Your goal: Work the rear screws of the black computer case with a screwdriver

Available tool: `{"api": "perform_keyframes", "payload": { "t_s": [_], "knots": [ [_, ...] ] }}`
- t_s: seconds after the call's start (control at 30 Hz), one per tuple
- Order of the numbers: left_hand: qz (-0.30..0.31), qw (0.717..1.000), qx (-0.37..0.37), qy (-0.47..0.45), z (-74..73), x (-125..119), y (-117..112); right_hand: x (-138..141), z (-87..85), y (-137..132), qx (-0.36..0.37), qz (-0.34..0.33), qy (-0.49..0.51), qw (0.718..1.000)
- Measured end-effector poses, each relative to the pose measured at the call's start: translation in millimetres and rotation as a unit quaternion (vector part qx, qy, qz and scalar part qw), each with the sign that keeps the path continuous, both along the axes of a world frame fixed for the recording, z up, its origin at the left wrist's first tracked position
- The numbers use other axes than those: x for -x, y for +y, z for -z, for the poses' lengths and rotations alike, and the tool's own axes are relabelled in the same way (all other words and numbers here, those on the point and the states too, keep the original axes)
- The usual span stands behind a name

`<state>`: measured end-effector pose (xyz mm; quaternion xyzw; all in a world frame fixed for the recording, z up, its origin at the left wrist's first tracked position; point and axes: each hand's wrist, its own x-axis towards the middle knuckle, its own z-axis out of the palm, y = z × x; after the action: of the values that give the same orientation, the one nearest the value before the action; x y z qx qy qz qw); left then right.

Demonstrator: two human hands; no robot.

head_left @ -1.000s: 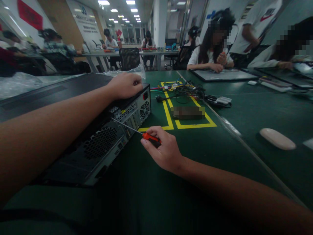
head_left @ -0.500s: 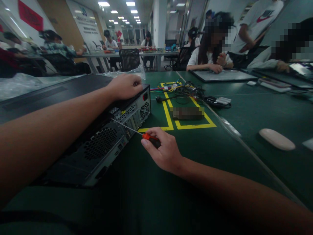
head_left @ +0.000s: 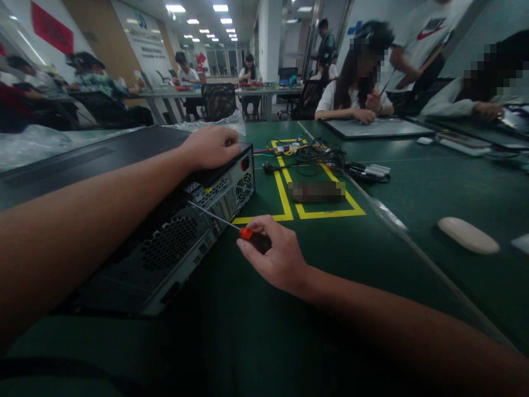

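Gripping the red-and-black-handled screwdriver (head_left: 245,233), the curled right hand (head_left: 281,253) holds the tip at the back of the black metal computer case (head_left: 177,231) on the green table (head_left: 372,248); the half-curled, seemingly empty left hand (head_left: 212,146) rests on top. Firm bracing and straight alignment should help.

Cables (head_left: 330,151) lay tangled across yellow tape (head_left: 285,201) on the green table (head_left: 413,182) before me, near a dark block (head_left: 317,192) with its surface blurred. A pale oval object (head_left: 468,235) sat to my right; clear plastic (head_left: 35,144) lay crumpled to my left. Across from me, a seated person (head_left: 347,88) bent over a flat panel (head_left: 390,127), near a standing person (head_left: 425,36) in a white shirt. Farther back, a mesh chair (head_left: 219,101) and a pillar (head_left: 270,49) stood under lit ceiling lights (head_left: 220,7), a red banner (head_left: 52,28) at far left.
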<state>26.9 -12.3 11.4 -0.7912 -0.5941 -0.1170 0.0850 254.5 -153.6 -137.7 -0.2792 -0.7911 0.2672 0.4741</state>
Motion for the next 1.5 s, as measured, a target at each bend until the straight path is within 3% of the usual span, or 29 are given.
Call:
{"api": "perform_keyframes", "payload": {
  "t_s": [1.5],
  "knots": [
    [-0.003,1.000,0.010,-0.004,-0.4,-0.4,-1.2,0.4,-3.4,-2.0,0.029,0.009,0.003,1.000]
  ]
}}
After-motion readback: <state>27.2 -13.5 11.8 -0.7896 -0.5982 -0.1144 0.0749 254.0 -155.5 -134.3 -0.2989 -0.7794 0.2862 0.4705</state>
